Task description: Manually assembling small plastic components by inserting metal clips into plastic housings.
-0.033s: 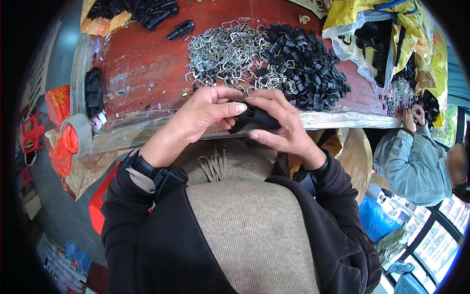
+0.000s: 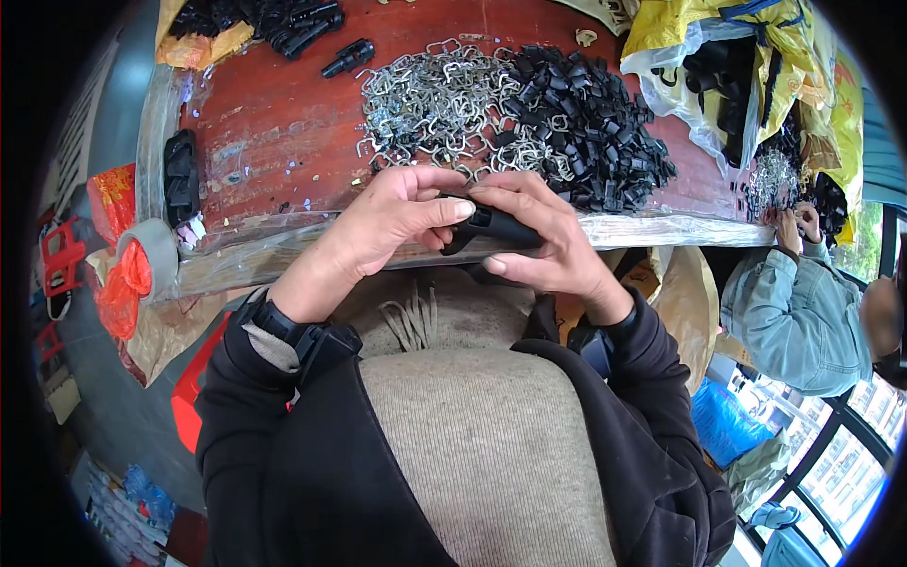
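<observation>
At the table's near edge, both hands are on a black hollow plastic part (image 2: 503,230) with an opening in its left end. My right hand (image 2: 548,231) curls around its far side, the thumb lower and a little apart. My left hand (image 2: 397,215) is closed at the open end, its thumb tip pressed by the opening; whether a small piece sits between those fingers is hidden. Just beyond the hands lies a pile of bent silver metal wire loops (image 2: 430,104). Against its right side is a heap of small black plastic pieces (image 2: 605,132).
The red table (image 2: 274,142) has a plastic-wrapped near edge. A black cylindrical part (image 2: 348,58) lies farther back, a black piece (image 2: 180,177) at left. A tape roll (image 2: 151,250) hangs by the left corner. Yellow bags (image 2: 661,33) stand right, near another person's sleeve (image 2: 794,312).
</observation>
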